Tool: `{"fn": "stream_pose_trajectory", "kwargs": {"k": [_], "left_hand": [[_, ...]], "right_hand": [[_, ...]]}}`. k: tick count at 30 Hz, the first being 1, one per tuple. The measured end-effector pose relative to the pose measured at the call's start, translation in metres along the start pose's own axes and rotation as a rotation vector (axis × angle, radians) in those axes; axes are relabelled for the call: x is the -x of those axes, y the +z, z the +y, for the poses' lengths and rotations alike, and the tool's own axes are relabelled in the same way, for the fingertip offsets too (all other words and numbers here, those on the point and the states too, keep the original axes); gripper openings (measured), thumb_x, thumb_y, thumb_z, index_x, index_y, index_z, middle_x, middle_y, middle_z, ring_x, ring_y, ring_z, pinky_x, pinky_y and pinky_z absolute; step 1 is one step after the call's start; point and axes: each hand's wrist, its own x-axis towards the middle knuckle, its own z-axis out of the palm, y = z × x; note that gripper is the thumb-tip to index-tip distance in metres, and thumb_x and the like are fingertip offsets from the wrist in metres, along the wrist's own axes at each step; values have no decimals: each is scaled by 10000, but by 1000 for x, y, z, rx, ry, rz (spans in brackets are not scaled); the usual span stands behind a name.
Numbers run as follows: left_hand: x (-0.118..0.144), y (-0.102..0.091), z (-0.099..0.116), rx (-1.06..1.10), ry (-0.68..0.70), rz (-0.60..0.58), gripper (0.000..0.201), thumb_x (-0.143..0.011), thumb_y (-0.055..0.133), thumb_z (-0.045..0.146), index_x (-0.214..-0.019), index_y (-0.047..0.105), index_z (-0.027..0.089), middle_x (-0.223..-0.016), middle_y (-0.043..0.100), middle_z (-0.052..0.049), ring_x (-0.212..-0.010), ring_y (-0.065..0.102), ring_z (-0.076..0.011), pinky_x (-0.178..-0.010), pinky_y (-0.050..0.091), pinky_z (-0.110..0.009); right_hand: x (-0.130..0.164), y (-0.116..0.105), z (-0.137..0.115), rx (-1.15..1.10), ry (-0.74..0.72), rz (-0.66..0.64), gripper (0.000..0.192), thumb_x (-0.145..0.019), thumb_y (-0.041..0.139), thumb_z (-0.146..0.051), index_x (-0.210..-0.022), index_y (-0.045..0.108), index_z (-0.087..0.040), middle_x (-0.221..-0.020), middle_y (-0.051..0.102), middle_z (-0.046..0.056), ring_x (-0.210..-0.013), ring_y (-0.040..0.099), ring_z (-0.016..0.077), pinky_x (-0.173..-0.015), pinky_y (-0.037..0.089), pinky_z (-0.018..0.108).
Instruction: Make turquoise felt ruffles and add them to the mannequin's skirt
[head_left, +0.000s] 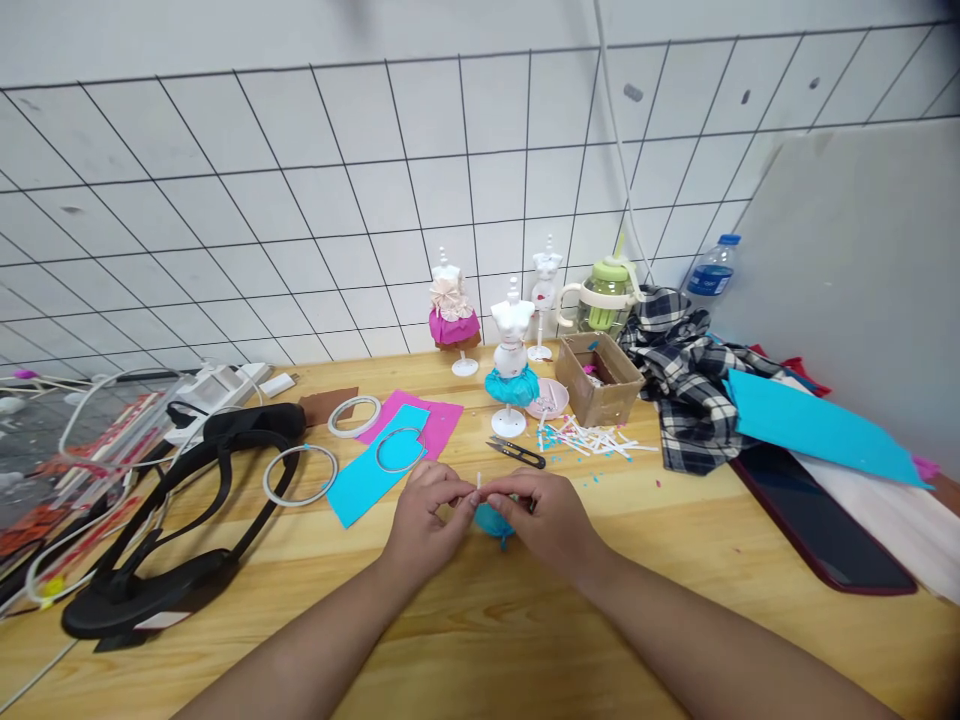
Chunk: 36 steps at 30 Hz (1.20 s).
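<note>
My left hand (433, 515) and my right hand (551, 515) meet at the fingertips above the front of the table. Both are closed in a pinch around a small blue piece of thin, crinkled material (493, 522), partly hidden by the fingers. A short white strip (478, 480) sticks up between the fingertips. Just beyond my hands lie black thread snips (517, 452). Behind them stands a white mini dress form (513, 325) wearing a gathered blue skirt (511, 385).
Two more dress forms (451, 310) (545, 280) stand behind. White paper scraps (596, 437) lie by a cardboard box (615, 395) and a pink bowl (551, 397). Blue sheet (367, 480), tape rolls (300, 500) and black headset (232, 560) lie left; plaid cloth (694, 420) and phone (825, 530) right.
</note>
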Motion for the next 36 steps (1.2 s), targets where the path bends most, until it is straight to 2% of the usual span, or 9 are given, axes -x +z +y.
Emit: {"fn": "stream_pose_trajectory", "kwargs": {"k": [3, 7, 16, 20, 24, 28, 32, 36], "left_hand": [[-1, 1, 0, 19, -15, 13, 163, -789, 595, 178, -667, 700, 203, -611, 612, -13, -663, 549, -161, -628, 432, -297], [-2, 3, 2, 73, -44, -2, 199, -767, 561, 126, -630, 691, 189, -609, 626, -12, -650, 559, -146, -624, 443, -266], [0, 6, 2, 53, -35, -4, 212, -792, 542, 126, -691, 719, 184, -631, 633, -24, -660, 577, -150, -622, 452, -252], [-1, 5, 1, 66, -53, -18, 209, -833, 550, 175, -767, 748, 187, -646, 645, -30, -666, 588, -151, -618, 455, -248], [-1, 5, 1, 72, -78, -43, 211, -855, 559, 226, -795, 759, 199, -632, 646, -25, -658, 591, -150, -612, 446, -249], [0, 6, 3, 57, -99, -49, 209, -832, 580, 235, -697, 734, 195, -582, 615, -14, -622, 566, -145, -603, 429, -254], [1, 7, 5, 26, -86, -36, 227, -783, 582, 180, -566, 645, 179, -546, 580, -2, -594, 534, -136, -598, 409, -255], [1, 6, 7, 26, -71, -39, 216, -774, 584, 176, -564, 634, 177, -551, 574, -2, -598, 528, -138, -596, 401, -260]], "right_hand": [[4, 0, 0, 127, -130, -5, 194, -876, 578, -197, -968, 739, -253, -875, 740, 10, -802, 662, 157, -717, 505, 267], [7, 1, 1, 274, -243, 7, 215, -900, 543, -192, -1016, 718, -237, -917, 738, 17, -833, 665, 154, -747, 494, 258], [7, 1, 5, 423, -304, 24, 228, -919, 522, -214, -1051, 707, -233, -928, 737, 25, -837, 658, 166, -736, 472, 266], [6, 0, 5, 384, -255, 16, 242, -905, 541, -207, -1084, 698, -254, -929, 736, 13, -850, 655, 168, -749, 466, 272], [3, -2, 4, 288, -147, 12, 210, -863, 593, -195, -1022, 714, -260, -895, 732, -4, -827, 652, 158, -729, 457, 258], [0, -2, 4, 218, -96, 4, 152, -832, 623, -192, -917, 736, -248, -816, 722, -11, -764, 641, 144, -688, 443, 243], [0, -1, 4, 188, -52, 0, 128, -824, 632, -218, -876, 747, -242, -790, 721, -12, -717, 625, 133, -661, 431, 238], [-1, 0, 4, 164, 5, 11, 114, -802, 635, -212, -806, 747, -230, -734, 712, -17, -633, 586, 121, -605, 412, 234]]}}
